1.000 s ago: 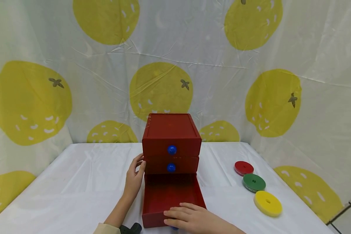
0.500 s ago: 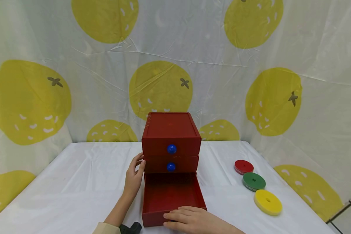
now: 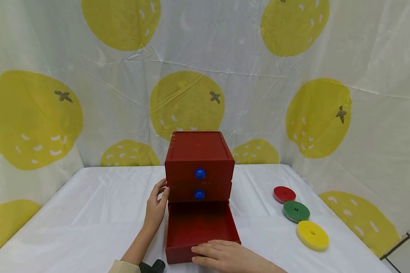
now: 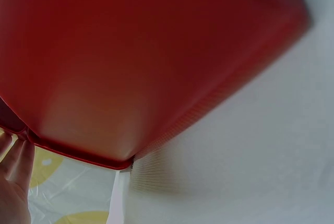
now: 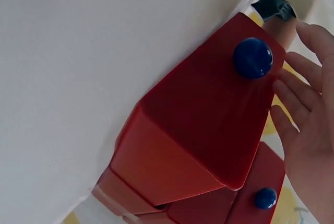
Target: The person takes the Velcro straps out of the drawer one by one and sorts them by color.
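Note:
A red cabinet of small drawers stands mid-table, with blue round knobs on its two upper, closed drawers. Its bottom drawer is pulled far out and holds nothing visible. My left hand rests against the cabinet's left side, fingers reaching back along it. My right hand lies at the front of the bottom drawer, fairly straight fingertips at the top edge of its front panel. In the right wrist view, that drawer's blue knob sits free of the fingers.
On the right of the white-covered table lie three flat round rolls: red, green and yellow. A curtain with yellow fruit prints hangs behind. A dark band circles my left wrist.
My right fingers have settled slightly lower at the drawer's front, now covering the knob in the head view. The left hand, drawer and rolls stay put.

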Available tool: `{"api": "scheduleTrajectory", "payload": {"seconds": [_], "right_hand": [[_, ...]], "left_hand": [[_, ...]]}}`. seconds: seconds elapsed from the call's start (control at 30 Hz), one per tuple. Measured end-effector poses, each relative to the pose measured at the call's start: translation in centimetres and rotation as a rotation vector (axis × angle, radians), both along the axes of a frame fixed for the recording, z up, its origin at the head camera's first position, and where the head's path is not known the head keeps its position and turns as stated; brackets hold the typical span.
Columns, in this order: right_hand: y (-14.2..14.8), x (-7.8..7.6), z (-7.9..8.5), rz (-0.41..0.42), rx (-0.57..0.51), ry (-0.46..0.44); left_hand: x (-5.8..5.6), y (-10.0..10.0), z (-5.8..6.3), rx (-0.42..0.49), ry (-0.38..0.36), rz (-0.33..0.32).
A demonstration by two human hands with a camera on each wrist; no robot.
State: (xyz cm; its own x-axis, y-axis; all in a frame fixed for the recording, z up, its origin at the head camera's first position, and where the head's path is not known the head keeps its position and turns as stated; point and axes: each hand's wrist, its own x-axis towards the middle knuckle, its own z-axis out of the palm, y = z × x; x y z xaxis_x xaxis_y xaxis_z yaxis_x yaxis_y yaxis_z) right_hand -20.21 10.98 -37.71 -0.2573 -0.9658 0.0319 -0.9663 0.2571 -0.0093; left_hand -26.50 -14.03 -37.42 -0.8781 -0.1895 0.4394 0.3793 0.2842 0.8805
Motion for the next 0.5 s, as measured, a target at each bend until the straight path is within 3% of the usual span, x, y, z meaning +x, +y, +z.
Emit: {"api": "scheduleTrajectory", "payload": {"seconds": [0.5], "right_hand": [[-0.61, -0.88, 0.15, -0.060, 0.040, 0.090]], "left_hand": [[-0.11, 0.02, -0.20, -0.009, 0.007, 0.012]]}}
